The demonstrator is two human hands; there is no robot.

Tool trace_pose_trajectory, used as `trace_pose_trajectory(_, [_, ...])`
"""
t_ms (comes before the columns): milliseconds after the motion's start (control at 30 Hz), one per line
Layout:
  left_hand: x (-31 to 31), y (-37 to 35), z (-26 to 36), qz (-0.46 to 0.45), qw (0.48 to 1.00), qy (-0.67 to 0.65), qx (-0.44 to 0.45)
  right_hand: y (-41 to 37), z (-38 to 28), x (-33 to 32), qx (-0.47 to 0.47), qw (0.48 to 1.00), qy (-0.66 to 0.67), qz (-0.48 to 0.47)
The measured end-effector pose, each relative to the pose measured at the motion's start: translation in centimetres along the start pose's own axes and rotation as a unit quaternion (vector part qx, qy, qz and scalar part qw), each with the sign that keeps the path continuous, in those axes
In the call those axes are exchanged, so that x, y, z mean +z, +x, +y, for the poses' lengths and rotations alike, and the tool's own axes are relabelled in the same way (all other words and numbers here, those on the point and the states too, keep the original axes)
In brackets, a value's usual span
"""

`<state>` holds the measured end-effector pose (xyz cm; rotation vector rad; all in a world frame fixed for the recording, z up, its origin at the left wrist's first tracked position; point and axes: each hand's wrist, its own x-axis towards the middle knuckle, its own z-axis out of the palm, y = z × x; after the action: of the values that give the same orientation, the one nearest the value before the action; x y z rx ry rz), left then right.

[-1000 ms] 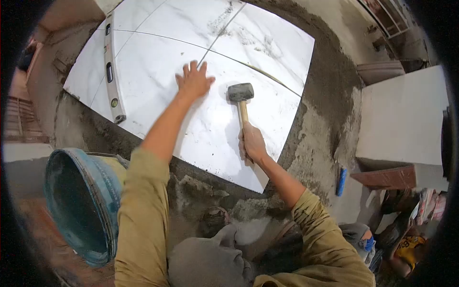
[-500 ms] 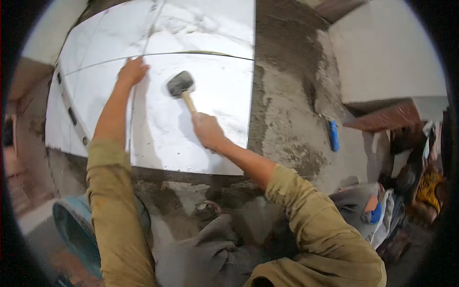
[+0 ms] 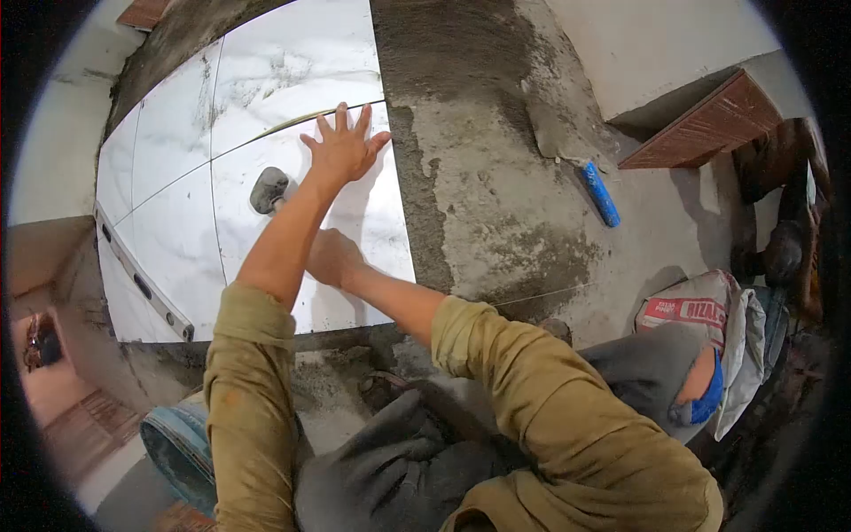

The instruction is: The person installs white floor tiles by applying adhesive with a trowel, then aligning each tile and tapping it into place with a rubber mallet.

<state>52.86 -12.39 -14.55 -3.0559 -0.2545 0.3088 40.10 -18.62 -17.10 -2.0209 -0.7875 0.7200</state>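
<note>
My left hand (image 3: 347, 152) reaches across to the right, fingers spread over the far right part of a white marbled tile (image 3: 381, 235), near the joint with the tile behind. Below that forearm, my right hand (image 3: 332, 257) is wrapped around the handle of a rubber mallet, partly hidden by my left arm. The dark mallet head (image 3: 269, 190) shows just left of the forearm, over the same tile. A thin yellowish strip (image 3: 297, 122) lies along the joint, close to my left fingertips.
A spirit level (image 3: 144, 285) lies on the tiles at left. Rough mortar (image 3: 496, 204) borders them at right, with a blue-handled trowel (image 3: 601, 193) on it. A reddish-brown board (image 3: 705, 124) leans by the wall. A bucket (image 3: 177, 452) stands lower left, a printed sack (image 3: 687, 306) at right.
My left hand has moved from the tile's left joint to its right side and spread its fingers. My right hand keeps the mallet, now behind my left forearm. The view has shifted.
</note>
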Motion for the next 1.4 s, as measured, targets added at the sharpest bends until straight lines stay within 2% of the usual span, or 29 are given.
trace_pose_trajectory(33, [-0.3,0.2,0.9,0.002,1.000,-0.009,-0.020,-0.2,-0.1,-0.4,0.001,1.000,0.003,-0.001])
trace_pose_trajectory(100, [-1.2,0.9,1.6,-0.025,0.999,0.007,-0.024,-0.8,-0.4,-1.0,-0.068,0.997,0.015,0.037])
trace_pose_trajectory(167, [-1.0,1.7,1.5,-0.057,0.998,0.024,-0.032,-0.4,-0.1,-0.6,-0.070,0.996,0.019,0.055])
trace_pose_trajectory(233, [-1.0,2.4,0.3,-0.068,0.997,-0.026,0.009,-0.4,-0.6,-0.9,0.062,0.996,0.067,0.018])
trace_pose_trajectory(267, [-1.9,3.1,-0.5,-0.132,0.988,-0.078,0.010,-0.1,-0.4,-0.2,0.071,0.993,0.082,0.044])
trace_pose_trajectory(300, [1.2,5.7,-3.8,-0.139,0.980,-0.115,0.090,-0.2,-0.6,-1.0,0.061,0.994,0.081,0.035])
trace_pose_trajectory(367, [-2.5,3.5,-6.0,-0.118,0.984,-0.095,0.091,-0.4,-1.2,-2.3,0.005,0.999,0.021,-0.036])
trace_pose_trajectory(400, [-3.9,1.8,-7.5,-0.118,0.987,-0.090,0.069,0.4,0.2,0.0,-0.094,0.992,-0.084,-0.002])
trace_pose_trajectory(433, [-4.8,0.4,-9.3,-0.029,0.992,-0.119,0.013,0.0,-1.2,-0.7,0.092,0.995,0.047,0.015])
trace_pose_trajectory(467, [-5.1,-0.9,-11.5,0.064,0.987,-0.144,-0.040,-0.1,-1.2,-0.5,-0.001,0.998,-0.030,0.048])
trace_pose_trajectory(500, [-4.7,-2.9,-13.7,0.072,0.986,-0.136,-0.059,0.2,-1.2,-0.4,0.084,0.996,0.031,0.015])
trace_pose_trajectory(533, [-2.0,-4.9,-16.8,0.141,0.975,-0.129,-0.111,-0.2,-1.7,-1.1,0.112,0.991,0.072,0.018])
trace_pose_trajectory(567, [0.5,-6.6,-18.9,0.212,0.956,-0.123,-0.162,-0.3,-2.2,-1.5,0.116,0.992,0.055,0.005])
trace_pose_trajectory(600, [2.5,-9.3,-19.5,0.180,0.951,-0.115,-0.224,-0.3,-2.6,-1.6,0.119,0.992,0.034,-0.010])
trace_pose_trajectory(633, [4.2,-12.4,-19.3,0.148,0.940,-0.111,-0.288,-0.2,-2.8,-1.3,0.128,0.992,0.021,-0.008])
trace_pose_trajectory(700, [5.9,-16.8,-17.5,0.042,0.933,-0.116,-0.337,0.2,-2.5,-0.2,0.114,0.993,-0.012,0.008])
trace_pose_trajectory(733, [7.7,-18.0,-16.6,0.048,0.927,-0.120,-0.352,0.2,-2.3,0.3,0.094,0.995,-0.030,0.021])
trace_pose_trajectory(767, [9.0,-18.5,-15.7,0.054,0.922,-0.124,-0.364,0.2,-3.1,-0.1,0.116,0.993,-0.020,0.002])
trace_pose_trajectory(800, [9.2,-18.8,-15.0,0.075,0.920,-0.129,-0.364,0.0,-4.0,-0.7,0.143,0.990,-0.011,-0.016])
trace_pose_trajectory(933, [8.6,-19.4,-14.7,0.120,0.913,-0.137,-0.364,1.0,-2.2,0.8,0.109,0.992,-0.067,-0.022])
trace_pose_trajectory(1000, [8.8,-19.5,-14.4,0.123,0.904,-0.158,-0.378,1.0,-1.6,1.2,0.108,0.991,-0.079,0.013])
trace_pose_trajectory(1100, [7.8,-19.6,-14.8,0.131,0.895,-0.194,-0.380,1.8,0.6,1.8,0.147,0.989,0.000,-0.021])
trace_pose_trajectory(1133, [8.5,-18.6,-14.5,0.151,0.883,-0.206,-0.395,1.5,-0.6,1.8,0.151,0.988,0.023,-0.025])
trace_pose_trajectory(1200, [7.5,-17.4,-14.0,0.133,0.874,-0.222,-0.412,0.2,-4.3,1.3,0.146,0.985,0.085,-0.037])
trace_pose_trajectory(1300, [7.6,-17.6,-14.8,0.178,0.881,-0.241,-0.367,0.5,-3.9,1.4,0.159,0.983,0.074,-0.052])
trace_pose_trajectory(1333, [7.6,-17.5,-15.0,0.165,0.883,-0.235,-0.371,0.3,-4.4,1.4,0.169,0.976,0.120,-0.064])
trace_pose_trajectory(1400, [7.7,-17.5,-15.1,0.152,0.890,-0.212,-0.374,0.4,-4.2,1.3,0.174,0.975,0.115,-0.072])
